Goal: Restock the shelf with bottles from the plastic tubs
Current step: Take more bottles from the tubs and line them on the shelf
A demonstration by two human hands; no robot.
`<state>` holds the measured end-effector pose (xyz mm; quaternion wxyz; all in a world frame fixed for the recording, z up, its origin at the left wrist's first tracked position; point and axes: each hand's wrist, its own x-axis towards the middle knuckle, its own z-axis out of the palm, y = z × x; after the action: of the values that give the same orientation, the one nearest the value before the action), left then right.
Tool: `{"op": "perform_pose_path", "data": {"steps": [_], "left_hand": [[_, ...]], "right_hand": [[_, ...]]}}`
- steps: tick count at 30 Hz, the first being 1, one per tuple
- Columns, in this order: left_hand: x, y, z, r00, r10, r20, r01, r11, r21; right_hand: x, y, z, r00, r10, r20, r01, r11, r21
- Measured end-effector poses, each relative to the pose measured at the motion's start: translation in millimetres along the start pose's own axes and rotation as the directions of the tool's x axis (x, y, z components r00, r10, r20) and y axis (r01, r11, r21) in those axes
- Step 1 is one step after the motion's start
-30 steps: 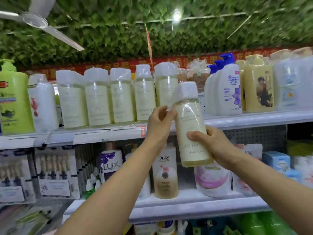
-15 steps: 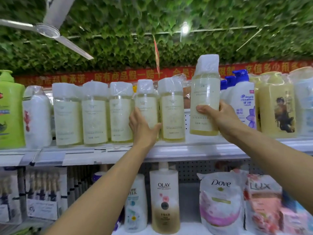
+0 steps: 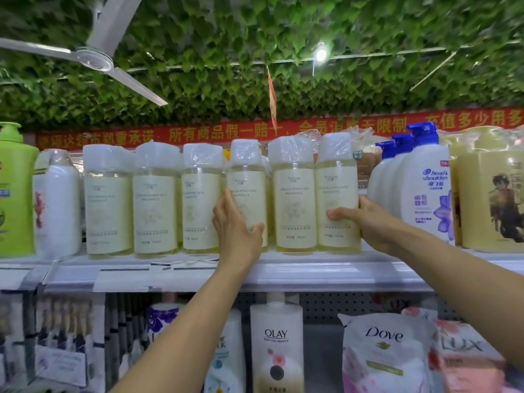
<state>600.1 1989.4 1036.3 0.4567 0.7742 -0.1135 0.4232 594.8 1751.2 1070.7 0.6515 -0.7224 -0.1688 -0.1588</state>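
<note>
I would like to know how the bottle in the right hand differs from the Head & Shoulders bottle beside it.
The held bottle is clear with pale yellow liquid; the Head & Shoulders bottle is opaque white. The held bottle's top is wrapped in plastic; the other has a bare blue pump. The right hand grips only the first. Both stand upright on the shelf.

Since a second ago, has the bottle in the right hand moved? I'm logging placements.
Yes. The bottle in the right hand went up from below the shelf edge and now stands on it, at the row's right end.
</note>
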Motion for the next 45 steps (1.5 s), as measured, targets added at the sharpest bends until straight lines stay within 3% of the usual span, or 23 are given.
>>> {"op": "perform_pose_path", "data": {"steps": [4, 7, 10, 14, 16, 25, 45], "left_hand": [[-3, -1, 1, 0.999, 0.039, -0.006, -0.039, 0.998, 0.040], [-4, -5, -5, 0.978, 0.183, -0.096, -0.149, 0.947, 0.284], [4, -18, -20, 0.962, 0.188, -0.198, -0.095, 0.910, 0.403], [13, -26, -27, 0.992, -0.062, -0.110, 0.090, 0.957, 0.274], [15, -25, -25, 0.991, -0.103, -0.090, 0.122, 0.964, 0.236], [18, -30, -28, 0.994, -0.093, -0.060, 0.100, 0.988, 0.114], [16, -34, -28, 0.997, -0.063, -0.051, 0.070, 0.987, 0.145]], "right_hand": [[4, 7, 3, 0.990, -0.093, -0.108, 0.083, 0.992, -0.096], [8, 14, 3, 0.987, -0.112, -0.112, 0.097, 0.987, -0.131], [10, 16, 2, 0.989, -0.129, -0.074, 0.115, 0.980, -0.165], [14, 16, -1, 0.993, -0.114, -0.034, 0.109, 0.985, -0.134], [13, 14, 0, 0.994, -0.106, -0.012, 0.103, 0.987, -0.123], [-1, 3, 15, 0.990, -0.135, 0.031, 0.138, 0.981, -0.135], [8, 18, 17, 0.982, -0.190, -0.022, 0.179, 0.951, -0.253]]}}
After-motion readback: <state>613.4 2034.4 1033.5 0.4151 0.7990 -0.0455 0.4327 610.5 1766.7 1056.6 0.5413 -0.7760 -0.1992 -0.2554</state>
